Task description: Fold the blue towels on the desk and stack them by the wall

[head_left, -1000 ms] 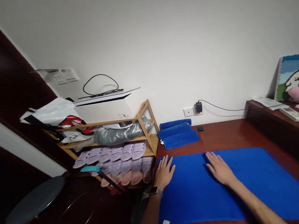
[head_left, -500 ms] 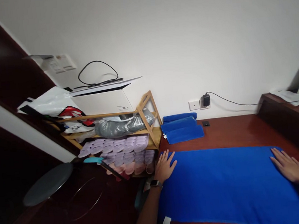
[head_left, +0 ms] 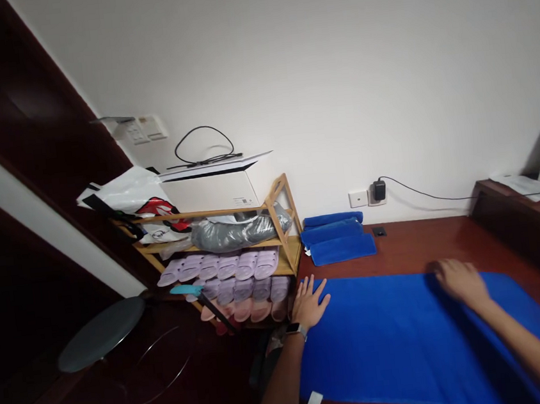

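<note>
A blue towel [head_left: 385,338] lies spread flat on the reddish-brown table, with a white tag [head_left: 315,401] at its near left corner. My left hand [head_left: 310,304], wearing a watch at the wrist, rests open on the towel's far left corner, fingers spread. Over the far edge of the towel, right of the middle, is my right hand [head_left: 460,281]; it is smeared by motion and its fingertips are hard to make out. Several folded blue towels [head_left: 342,249] lie stacked side by side behind the spread one, near the wall.
Left of the table stands a wooden rack [head_left: 285,226] with several purple slippers [head_left: 245,265], a white box [head_left: 215,191] and bags. A round stool [head_left: 103,335] is further left. A black adapter [head_left: 379,190] is plugged into the wall. A raised ledge [head_left: 517,214] borders the right side.
My right hand has left the towel's far right corner and moved left along its far edge. My left hand stays on the far left corner. The view has shifted slightly.
</note>
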Demonstrator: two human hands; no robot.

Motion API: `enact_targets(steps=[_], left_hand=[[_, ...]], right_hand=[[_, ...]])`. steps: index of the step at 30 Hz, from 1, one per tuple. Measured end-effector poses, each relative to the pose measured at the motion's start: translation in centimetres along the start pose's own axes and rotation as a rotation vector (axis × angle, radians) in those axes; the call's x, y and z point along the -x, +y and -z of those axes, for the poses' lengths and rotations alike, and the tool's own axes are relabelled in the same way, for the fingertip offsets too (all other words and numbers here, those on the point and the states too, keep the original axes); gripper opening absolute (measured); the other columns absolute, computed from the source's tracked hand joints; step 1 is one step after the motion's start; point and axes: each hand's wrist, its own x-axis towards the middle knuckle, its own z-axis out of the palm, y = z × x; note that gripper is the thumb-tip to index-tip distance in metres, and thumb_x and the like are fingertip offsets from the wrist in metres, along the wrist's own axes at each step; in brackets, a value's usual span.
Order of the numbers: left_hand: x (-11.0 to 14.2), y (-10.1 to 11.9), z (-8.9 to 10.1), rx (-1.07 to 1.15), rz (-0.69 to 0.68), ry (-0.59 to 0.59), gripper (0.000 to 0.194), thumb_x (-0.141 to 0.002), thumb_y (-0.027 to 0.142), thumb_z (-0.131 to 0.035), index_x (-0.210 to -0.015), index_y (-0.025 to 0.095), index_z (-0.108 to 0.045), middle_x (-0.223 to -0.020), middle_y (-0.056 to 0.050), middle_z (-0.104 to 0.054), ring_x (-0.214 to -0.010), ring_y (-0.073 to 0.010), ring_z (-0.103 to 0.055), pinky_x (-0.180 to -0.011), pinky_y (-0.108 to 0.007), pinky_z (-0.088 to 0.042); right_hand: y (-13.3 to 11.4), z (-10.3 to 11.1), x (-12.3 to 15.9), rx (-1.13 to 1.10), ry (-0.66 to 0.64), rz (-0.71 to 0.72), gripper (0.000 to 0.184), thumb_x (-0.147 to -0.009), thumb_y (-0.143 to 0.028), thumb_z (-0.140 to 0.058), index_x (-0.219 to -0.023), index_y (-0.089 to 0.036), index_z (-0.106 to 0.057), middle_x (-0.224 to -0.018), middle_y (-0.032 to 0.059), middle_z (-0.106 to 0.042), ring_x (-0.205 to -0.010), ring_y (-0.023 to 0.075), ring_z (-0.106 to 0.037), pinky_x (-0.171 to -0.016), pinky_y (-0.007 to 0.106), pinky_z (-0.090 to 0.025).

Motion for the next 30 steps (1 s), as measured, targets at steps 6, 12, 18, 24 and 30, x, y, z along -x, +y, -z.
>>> enact_targets(steps=[6,12,18,24,30], left_hand=[[0.0,-0.2,-0.2,-0.008,-0.004,0.015,0.058,-0.104,0.06,-0.041,-0.159,0.04,-0.038,-0.171,-0.005,-0.028,-0.156,-0.035,-0.025,-0.125,-0.055,-0.025],[-0.3,-0.7,-0.7,-0.024,-0.015,0.017,0.059,-0.105,0.061,-0.039,-0.159,0.04,-0.036,-0.171,-0.005,-0.027,-0.156,-0.0336,-0.026,-0.125,-0.054,-0.025],[-0.6,-0.8,-1.1,-0.052,-0.026,0.031,0.057,-0.105,0.058,-0.04,-0.159,0.04,-0.036,-0.171,-0.004,-0.028,-0.156,-0.0325,-0.026,-0.125,-0.053,-0.026],[-0.9,-0.9,-1.1,-0.055,-0.027,0.031,0.058,-0.105,0.058,-0.041,-0.159,0.039,-0.037,-0.171,-0.004,-0.029,-0.156,-0.0331,-0.027,-0.125,-0.054,-0.026],[-0.9,-0.9,-1.2,-0.007,-0.01,0.028,0.056,-0.105,0.057,-0.04,-0.158,0.04,-0.039,-0.17,-0.003,-0.029,-0.156,-0.0321,-0.025,-0.125,-0.055,-0.024]], right_hand=[[-22.8,-3.4,3.3,-0.242,-0.188,0.462,0.07,-0.103,-0.053,-0.022,-0.161,-0.016,-0.036,-0.166,0.0091,-0.036,-0.155,0.0255,-0.029,-0.128,0.047,-0.019],[-15.1,-5.0,2.9,-0.207,-0.256,0.271,0.073,-0.101,-0.057,-0.022,-0.163,-0.018,-0.032,-0.168,0.0066,-0.03,-0.158,0.0245,-0.021,-0.129,0.049,-0.014],[9.8,-5.1,2.6,-0.064,-0.201,-0.189,0.079,-0.096,-0.054,-0.019,-0.164,-0.014,-0.028,-0.169,0.0091,-0.029,-0.157,0.0278,-0.022,-0.128,0.052,-0.018],[19.4,-6.2,4.3,-0.05,-0.136,-0.329,0.083,-0.094,-0.055,-0.018,-0.163,-0.012,-0.028,-0.17,0.0089,-0.027,-0.158,0.0264,-0.02,-0.13,0.05,-0.015],[18.0,-5.6,3.8,-0.043,-0.158,-0.325,0.083,-0.094,-0.054,-0.019,-0.163,-0.01,-0.028,-0.17,0.0094,-0.027,-0.158,0.0283,-0.021,-0.129,0.052,-0.019]])
